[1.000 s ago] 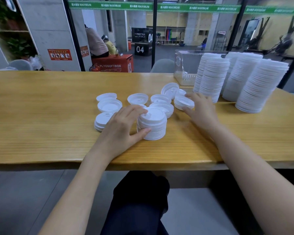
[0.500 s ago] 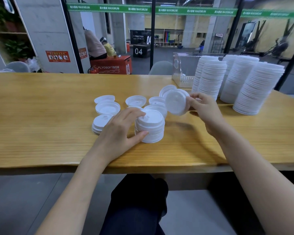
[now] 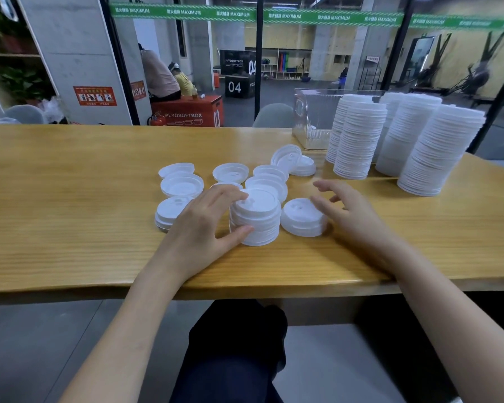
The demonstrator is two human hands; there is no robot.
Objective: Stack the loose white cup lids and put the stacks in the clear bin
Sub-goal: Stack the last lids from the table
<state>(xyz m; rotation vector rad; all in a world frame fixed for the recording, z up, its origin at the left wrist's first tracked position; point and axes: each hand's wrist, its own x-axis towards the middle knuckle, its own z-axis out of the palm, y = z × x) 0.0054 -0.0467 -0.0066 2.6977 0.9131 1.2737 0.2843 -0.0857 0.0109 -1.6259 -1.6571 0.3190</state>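
Head view: left hand (image 3: pixel 204 228) curls thumb and fingers round the stack (image 3: pixel 255 221), right hand (image 3: pixel 349 210) spreads open beside a lid (image 3: pixel 301 218); seating it crooked could topple the stack.

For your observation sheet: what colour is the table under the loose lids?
The table is honey-yellow wood with streaky darker grain; the head view shows it.

Left hand (image 3: pixel 204 228) — thumb and fingers curled round a short stack of white plastic lids (image 3: pixel 259 225). Right hand (image 3: pixel 352 210) palm down, fingers loosely spread.
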